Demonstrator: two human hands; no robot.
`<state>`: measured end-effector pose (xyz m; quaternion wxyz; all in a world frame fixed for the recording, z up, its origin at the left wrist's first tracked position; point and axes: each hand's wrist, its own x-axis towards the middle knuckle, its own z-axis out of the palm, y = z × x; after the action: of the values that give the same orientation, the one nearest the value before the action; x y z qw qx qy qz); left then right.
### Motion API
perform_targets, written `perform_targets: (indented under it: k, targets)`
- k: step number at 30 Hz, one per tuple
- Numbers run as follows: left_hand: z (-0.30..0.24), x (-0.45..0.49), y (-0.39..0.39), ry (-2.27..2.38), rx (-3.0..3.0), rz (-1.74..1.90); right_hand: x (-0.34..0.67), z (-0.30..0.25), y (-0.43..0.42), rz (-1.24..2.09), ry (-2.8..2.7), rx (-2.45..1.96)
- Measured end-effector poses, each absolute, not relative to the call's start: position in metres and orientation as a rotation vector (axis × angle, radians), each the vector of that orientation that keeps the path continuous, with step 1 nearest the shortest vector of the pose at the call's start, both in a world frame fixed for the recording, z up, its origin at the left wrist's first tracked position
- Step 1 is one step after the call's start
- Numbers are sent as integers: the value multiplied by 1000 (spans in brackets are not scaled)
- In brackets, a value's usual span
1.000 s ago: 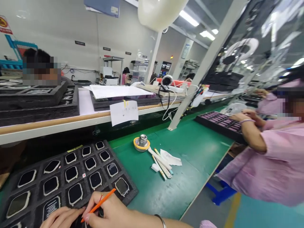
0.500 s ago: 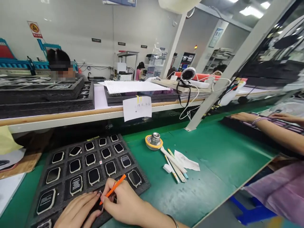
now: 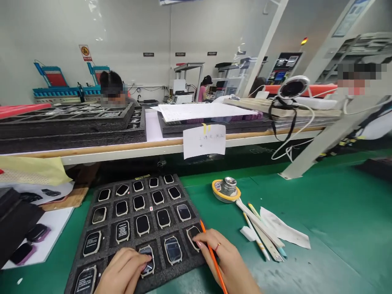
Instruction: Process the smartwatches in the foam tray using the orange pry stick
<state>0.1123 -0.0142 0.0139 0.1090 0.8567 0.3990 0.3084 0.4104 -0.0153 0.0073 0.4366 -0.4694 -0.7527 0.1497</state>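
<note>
A black foam tray [image 3: 190, 192] lies on the green bench in front of me, holding several smartwatch bodies in rows of pockets. My left hand [image 3: 122, 271] rests on the tray's near edge, fingers curled, with a fingertip pressed on one watch body [image 3: 148, 261]. My right hand [image 3: 228, 261] sits at the tray's right front corner. It grips an orange pencil-like stick [image 3: 213, 257], and its fingertips touch another watch body [image 3: 193, 235] in the corner pocket.
A yellow tape roll with a metal weight [image 3: 226, 189], pens [image 3: 260, 232] and a paper scrap [image 3: 283, 229] lie to the right. A raised shelf [image 3: 122, 153] carries stacked foam trays and a paper label [image 3: 204, 141]. Purple watches [image 3: 29, 243] lie at left. Other people sit behind.
My view swung left and down. The hands parted: the left now presses a watch in the front row, and the right moved to the corner pocket with the stick pointing down.
</note>
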Motion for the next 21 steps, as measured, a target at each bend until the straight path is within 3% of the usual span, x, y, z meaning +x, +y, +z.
perform_targets:
  k: [6,14,21]
  targets:
    - [29,120,-16,1256,2224,790,404,-17,-30,113,-1937,-1189]
    - [65,121,0,1407,1827,581,404,-12,-33,30,-1965,-1196]
    - [66,128,8,1321,2005,394,405,-11,-35,-1,-1975,-1214]
